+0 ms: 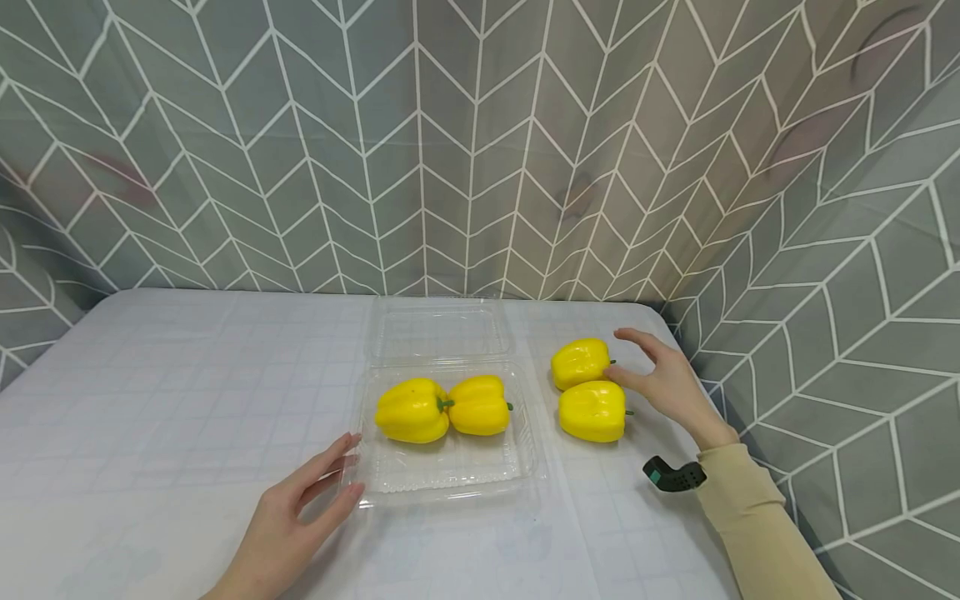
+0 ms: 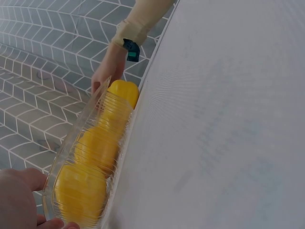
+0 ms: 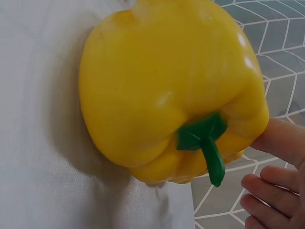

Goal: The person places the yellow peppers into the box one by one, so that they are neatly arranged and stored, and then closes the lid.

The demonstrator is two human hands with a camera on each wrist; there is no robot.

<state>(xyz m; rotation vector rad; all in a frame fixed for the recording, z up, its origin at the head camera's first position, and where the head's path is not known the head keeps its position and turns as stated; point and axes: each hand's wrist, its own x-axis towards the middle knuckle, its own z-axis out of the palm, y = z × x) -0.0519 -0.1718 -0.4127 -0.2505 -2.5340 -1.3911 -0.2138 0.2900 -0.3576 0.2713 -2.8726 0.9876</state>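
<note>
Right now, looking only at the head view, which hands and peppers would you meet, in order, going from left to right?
Left hand, left pepper in the clear container, right pepper in it, pair of loose peppers, right hand.

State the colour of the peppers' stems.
Green; the stem shows best in the right wrist view.

4 yellow peppers (image 1: 592, 412), grey white-chevroned curtain (image 1: 465, 150)
</note>
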